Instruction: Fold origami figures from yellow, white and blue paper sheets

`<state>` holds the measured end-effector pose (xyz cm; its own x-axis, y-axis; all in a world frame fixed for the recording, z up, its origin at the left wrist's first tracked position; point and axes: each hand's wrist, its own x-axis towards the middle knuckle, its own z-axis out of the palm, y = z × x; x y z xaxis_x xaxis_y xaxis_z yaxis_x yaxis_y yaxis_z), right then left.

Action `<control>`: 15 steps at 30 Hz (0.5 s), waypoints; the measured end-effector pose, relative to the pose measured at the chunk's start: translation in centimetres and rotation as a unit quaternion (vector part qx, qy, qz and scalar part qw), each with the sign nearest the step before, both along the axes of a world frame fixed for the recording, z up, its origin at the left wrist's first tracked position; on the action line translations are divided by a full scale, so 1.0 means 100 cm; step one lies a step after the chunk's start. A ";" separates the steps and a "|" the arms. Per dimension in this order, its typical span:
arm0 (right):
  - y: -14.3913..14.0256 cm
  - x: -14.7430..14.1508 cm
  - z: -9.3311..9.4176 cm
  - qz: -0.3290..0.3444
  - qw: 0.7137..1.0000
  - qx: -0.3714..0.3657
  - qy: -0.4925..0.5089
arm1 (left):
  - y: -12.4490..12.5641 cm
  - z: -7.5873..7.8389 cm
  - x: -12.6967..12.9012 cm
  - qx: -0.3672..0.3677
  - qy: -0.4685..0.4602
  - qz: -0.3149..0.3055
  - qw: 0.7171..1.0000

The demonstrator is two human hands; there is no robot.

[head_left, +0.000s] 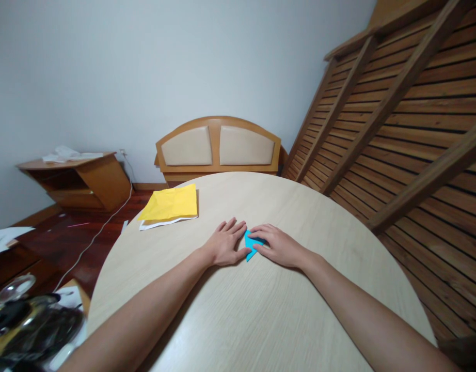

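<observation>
A small folded piece of blue paper (251,245) lies on the round light-wood table (261,310), pinned between my two hands. My left hand (226,243) rests flat on the table, its thumb touching the paper's left edge. My right hand (279,245) presses down on the paper's right part with its fingers, hiding that half of it.
A stack of yellow paper (169,204) over white sheets sits at the table's far left edge. A wooden headboard (218,146) stands behind the table, slatted bed frames (396,119) lean at the right, a low wooden shelf (79,178) at the left, clutter (29,320) at lower left.
</observation>
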<state>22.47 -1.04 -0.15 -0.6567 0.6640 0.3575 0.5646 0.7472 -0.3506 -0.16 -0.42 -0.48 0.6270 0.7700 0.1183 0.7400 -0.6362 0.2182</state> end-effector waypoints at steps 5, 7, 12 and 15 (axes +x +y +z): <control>0.000 0.004 0.004 -0.005 1.000 -0.010 -0.018 | 0.004 -0.003 -0.002 0.046 -0.077 0.072 0.993; -0.001 0.004 0.005 -0.012 0.999 -0.007 -0.029 | 0.004 0.000 -0.003 0.072 -0.126 0.067 0.987; -0.001 0.004 0.004 -0.019 0.999 0.003 -0.048 | -0.004 0.010 -0.001 0.083 -0.117 -0.061 0.988; 0.001 0.004 0.003 -0.020 0.999 0.004 -0.049 | -0.009 0.011 0.001 0.090 -0.081 -0.088 0.989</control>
